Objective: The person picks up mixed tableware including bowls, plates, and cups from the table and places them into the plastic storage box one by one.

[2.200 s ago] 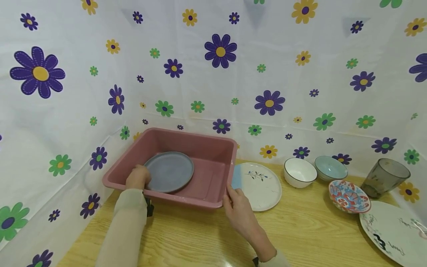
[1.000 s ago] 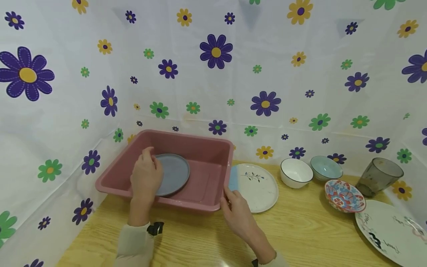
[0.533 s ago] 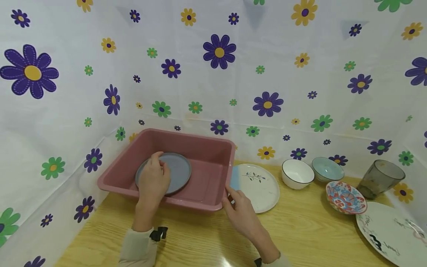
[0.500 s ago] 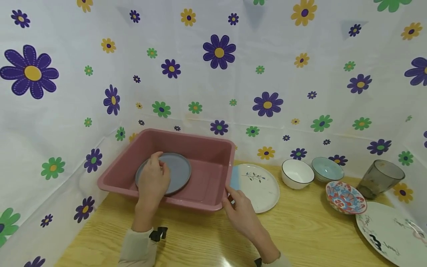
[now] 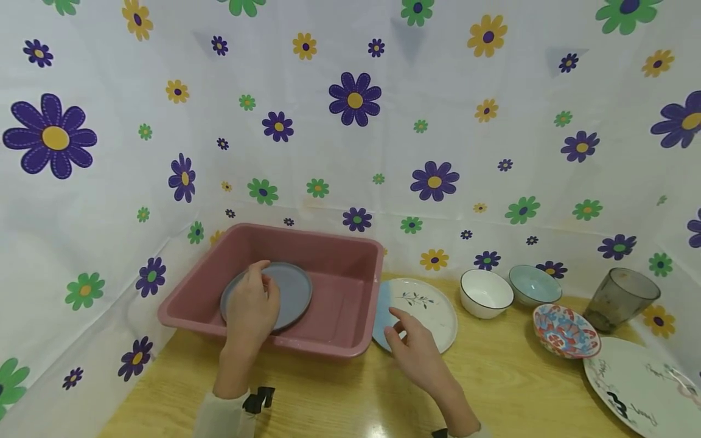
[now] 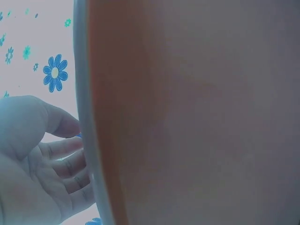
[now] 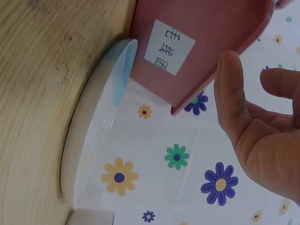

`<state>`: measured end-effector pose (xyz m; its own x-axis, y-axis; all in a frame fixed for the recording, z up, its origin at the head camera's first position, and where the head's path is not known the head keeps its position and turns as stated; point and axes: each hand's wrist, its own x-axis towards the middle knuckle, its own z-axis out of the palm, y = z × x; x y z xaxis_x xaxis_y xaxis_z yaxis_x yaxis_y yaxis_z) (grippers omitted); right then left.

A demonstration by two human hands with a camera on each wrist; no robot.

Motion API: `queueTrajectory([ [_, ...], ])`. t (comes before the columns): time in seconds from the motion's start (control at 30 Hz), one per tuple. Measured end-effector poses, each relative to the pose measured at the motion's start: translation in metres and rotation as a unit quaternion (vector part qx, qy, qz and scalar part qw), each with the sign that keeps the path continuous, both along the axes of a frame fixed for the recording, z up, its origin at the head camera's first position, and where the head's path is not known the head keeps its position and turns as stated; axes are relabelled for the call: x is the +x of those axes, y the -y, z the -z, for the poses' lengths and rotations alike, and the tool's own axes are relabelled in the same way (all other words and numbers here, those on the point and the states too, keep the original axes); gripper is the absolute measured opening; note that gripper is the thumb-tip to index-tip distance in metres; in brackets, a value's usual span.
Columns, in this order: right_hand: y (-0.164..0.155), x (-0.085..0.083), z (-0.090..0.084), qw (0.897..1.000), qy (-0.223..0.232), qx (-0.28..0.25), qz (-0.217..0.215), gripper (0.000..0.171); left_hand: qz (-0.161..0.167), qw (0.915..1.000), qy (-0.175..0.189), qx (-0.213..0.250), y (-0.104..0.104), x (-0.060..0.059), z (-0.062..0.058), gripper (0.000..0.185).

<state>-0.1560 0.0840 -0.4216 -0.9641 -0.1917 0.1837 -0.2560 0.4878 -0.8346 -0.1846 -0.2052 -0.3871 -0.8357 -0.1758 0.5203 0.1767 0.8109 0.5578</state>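
Note:
A pink plastic basin [image 5: 323,348] stands at the left, against the flowered cloth. In it lies a round grey-blue plate [image 5: 294,292]. My left hand [image 5: 251,313] is over the basin's near side, covering part of this plate. Its fingers are loosely bent with nothing between them; the left wrist view shows that hand [image 6: 35,161] beside the basin's rim [image 6: 86,112]. Just off the basin's right side hovers my right hand [image 5: 418,353], thumb and index finger apart, holding nothing. Beneath and beyond it is a white-and-blue plate [image 5: 429,316] with a twig pattern.
To the right stand a white bowl [image 5: 487,295], a pale blue bowl [image 5: 535,285], a red-and-blue patterned bowl [image 5: 566,331] and a smoky glass [image 5: 621,298]. A large white plate [image 5: 638,380] lies at the right edge. The basin's side carries a white label [image 7: 169,47].
My right hand has let go of the basin's right rim and moved slightly right, over the white-and-blue plate. My left hand came up from the basin's left part earlier and then stayed over the grey-blue plate.

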Motion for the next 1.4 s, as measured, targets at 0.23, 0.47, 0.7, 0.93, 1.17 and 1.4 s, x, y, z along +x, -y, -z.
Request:
queueTrajectory([
  [0.23, -0.01, 0.0, -0.003, 1.0, 0.018, -0.001, 0.011, 0.041, 0.015, 0.9998, -0.007, -0.007, -0.006, 0.007, 0.0, 0.035],
  [0.47, -0.022, 0.0, -0.004, 0.999, 0.019, -0.005, 0.028, 0.04, 0.04, 0.9986, -0.022, -0.025, -0.019, 0.014, -0.003, 0.033],
  [0.7, -0.038, -0.001, -0.005, 0.998, 0.038, -0.011, 0.054, 0.04, 0.056, 0.9975, -0.03, -0.03, -0.031, 0.018, -0.006, 0.035],
  [0.93, -0.054, -0.007, -0.008, 0.995, 0.06, -0.014, 0.073, 0.042, 0.067, 0.9963, -0.026, -0.049, -0.038, 0.018, -0.006, 0.036],
  [1.17, -0.072, -0.013, -0.008, 0.992, 0.081, -0.002, 0.095, 0.045, 0.081, 0.9946, -0.025, -0.059, -0.048, 0.018, -0.004, 0.037],
  [1.4, -0.09, -0.018, -0.007, 0.988, 0.102, 0.013, 0.115, 0.048, 0.097, 0.9927, -0.035, -0.062, -0.057, 0.022, -0.006, 0.036],
])
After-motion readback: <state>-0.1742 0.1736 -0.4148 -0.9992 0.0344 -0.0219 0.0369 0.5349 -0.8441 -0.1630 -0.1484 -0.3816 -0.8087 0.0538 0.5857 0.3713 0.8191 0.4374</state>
